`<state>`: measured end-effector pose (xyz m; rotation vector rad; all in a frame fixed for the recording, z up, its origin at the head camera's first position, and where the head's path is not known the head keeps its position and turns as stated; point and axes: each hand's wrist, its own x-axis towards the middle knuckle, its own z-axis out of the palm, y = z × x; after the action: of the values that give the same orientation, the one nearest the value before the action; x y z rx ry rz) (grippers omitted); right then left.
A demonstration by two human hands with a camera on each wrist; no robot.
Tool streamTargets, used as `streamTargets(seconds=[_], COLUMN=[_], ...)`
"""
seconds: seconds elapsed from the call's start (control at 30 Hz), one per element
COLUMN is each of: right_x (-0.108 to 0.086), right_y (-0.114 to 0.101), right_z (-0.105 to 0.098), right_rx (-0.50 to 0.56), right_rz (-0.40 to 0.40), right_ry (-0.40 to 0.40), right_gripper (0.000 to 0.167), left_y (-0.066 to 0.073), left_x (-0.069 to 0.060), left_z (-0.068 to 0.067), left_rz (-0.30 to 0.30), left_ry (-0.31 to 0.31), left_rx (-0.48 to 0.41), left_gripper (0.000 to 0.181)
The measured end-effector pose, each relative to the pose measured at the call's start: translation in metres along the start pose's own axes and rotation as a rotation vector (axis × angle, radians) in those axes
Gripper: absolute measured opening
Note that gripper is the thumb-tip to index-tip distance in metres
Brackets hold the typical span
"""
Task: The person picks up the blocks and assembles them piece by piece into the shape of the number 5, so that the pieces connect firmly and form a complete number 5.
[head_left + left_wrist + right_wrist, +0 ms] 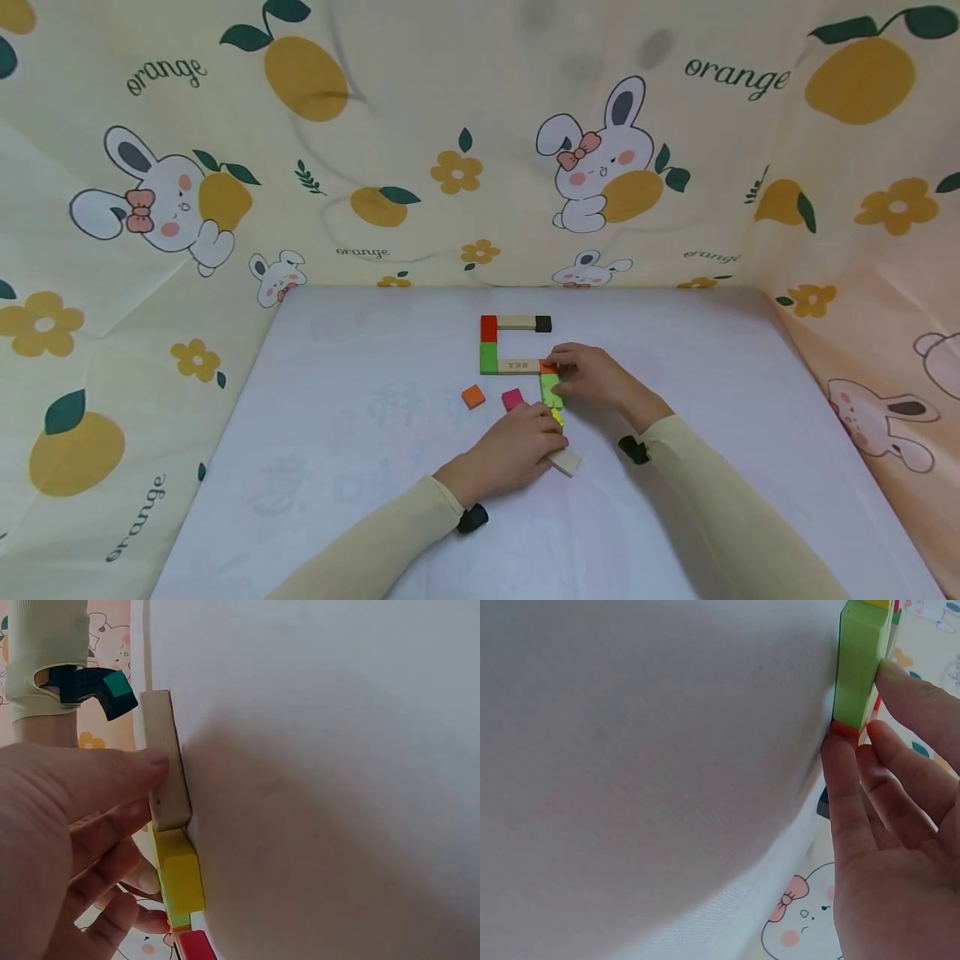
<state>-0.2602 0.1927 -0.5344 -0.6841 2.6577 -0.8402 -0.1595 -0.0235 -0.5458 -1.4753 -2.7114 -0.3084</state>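
Observation:
My left hand (513,446) holds a plain wooden block (169,761), with the thumb along its side. In the head view this block lies slantwise below a yellow block (182,874), which the fingers mostly cover. My right hand (603,379) touches the row above with nearly straight fingers. Its thumb lies against a light green block (859,664), and its fingertips meet the orange block (845,729) at that block's end. A pink block (512,399) lies beside the left fingers. Farther left sits a loose orange block (473,397).
Beyond the hands, a red block (488,328), a green block (488,358), a wooden block (516,322), a black block (543,323) and a printed wooden block (517,367) lie end to end in a bent line on the white table (337,500). Patterned cloth (480,217) hangs around it.

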Motion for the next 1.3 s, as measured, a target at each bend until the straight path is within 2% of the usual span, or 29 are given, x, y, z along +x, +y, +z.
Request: streamTargets(seconds=[0.3,0.43,0.6,0.83,1.3], right_x=[0.0,-0.001,0.0,0.001,0.005], right_y=[0.001,0.001,-0.002,-0.003,-0.006], right_z=[0.0,0.0,-0.002,0.0,0.001], right_rx=[-0.002,0.001,-0.007,-0.024,-0.116], right_rz=[0.008,-0.003,-0.002,0.042,0.011], right_ry=[-0.004,-0.001,-0.003,-0.025,-0.041], right_gripper=[0.048,0.048,0.049,0.052,0.049], left_y=[0.0,-0.005,-0.017,-0.039,-0.051], left_x=[0.001,-0.003,-0.015,-0.036,-0.05], left_z=[0.0,-0.004,-0.019,-0.025,-0.016], left_rz=[0.003,-0.015,-0.086,-0.226,-0.302], left_ry=[-0.015,0.021,0.077,0.066,0.004], left_rx=[-0.043,-0.104,-0.167,-0.241,-0.22], left_gripper=[0.023,0.024,0.027,0.026,0.027])
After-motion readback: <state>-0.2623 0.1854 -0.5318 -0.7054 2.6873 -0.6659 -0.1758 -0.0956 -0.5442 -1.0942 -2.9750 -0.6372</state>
